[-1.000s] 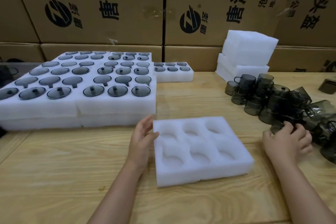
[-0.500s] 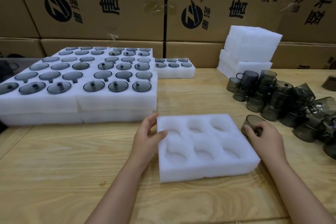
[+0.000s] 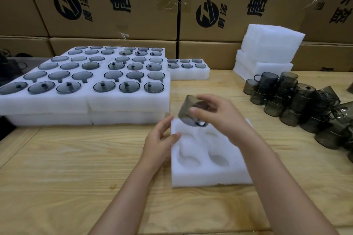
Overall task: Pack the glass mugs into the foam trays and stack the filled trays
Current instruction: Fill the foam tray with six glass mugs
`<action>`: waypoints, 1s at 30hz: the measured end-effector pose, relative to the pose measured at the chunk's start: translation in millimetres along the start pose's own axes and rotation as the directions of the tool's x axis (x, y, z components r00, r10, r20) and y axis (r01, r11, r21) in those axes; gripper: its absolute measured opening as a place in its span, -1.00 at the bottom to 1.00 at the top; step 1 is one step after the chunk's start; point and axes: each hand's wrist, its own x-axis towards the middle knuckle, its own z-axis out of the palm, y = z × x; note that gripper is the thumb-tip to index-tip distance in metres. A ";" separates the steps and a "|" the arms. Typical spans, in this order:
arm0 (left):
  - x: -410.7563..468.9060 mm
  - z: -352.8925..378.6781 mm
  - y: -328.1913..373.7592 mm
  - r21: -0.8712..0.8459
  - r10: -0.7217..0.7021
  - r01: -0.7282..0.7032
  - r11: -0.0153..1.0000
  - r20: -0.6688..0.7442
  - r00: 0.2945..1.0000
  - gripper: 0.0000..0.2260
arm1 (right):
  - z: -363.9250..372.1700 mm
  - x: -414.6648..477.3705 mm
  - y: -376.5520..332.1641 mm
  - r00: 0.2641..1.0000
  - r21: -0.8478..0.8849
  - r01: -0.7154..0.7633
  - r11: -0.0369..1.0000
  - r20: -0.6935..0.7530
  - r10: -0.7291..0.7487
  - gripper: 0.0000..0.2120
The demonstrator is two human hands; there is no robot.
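A white foam tray with round hollows lies on the wooden table in front of me. My right hand grips a smoky grey glass mug, tilted, above the tray's far left hollow. My left hand rests against the tray's left edge, thumb on its top. A pile of loose grey glass mugs lies at the right. Filled foam trays are stacked at the left, mugs set in them mouth down.
A single filled tray sits behind the stacks. A pile of spare foam trays stands at the back right. Printed cardboard boxes wall off the far side of the table.
My right hand picked a mug from the pile at the right and carried it left, over the tray. My left hand stayed at the tray's left edge.
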 end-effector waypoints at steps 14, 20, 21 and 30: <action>2.6 -2.4 -2.6 -0.102 -0.034 0.035 0.994 0.020 0.999 -0.58 | 16.9 4.1 23.0 0.992 -0.407 0.097 0.908 0.115 -0.054 -0.51; -0.7 5.2 3.5 -0.008 0.121 -0.123 0.992 -0.130 0.984 -0.80 | 10.0 9.9 17.0 0.990 -0.414 0.017 0.910 0.134 0.042 -0.45; -0.1 6.8 11.0 0.013 0.194 -0.194 0.981 -0.127 0.973 -0.80 | 11.4 13.9 14.1 0.996 -0.411 0.003 0.912 0.086 0.035 -0.44; 24.5 18.6 16.2 0.657 0.019 -0.286 0.697 0.382 0.924 -0.53 | 45.9 29.9 25.2 0.924 -0.874 0.061 0.482 0.232 0.304 -0.38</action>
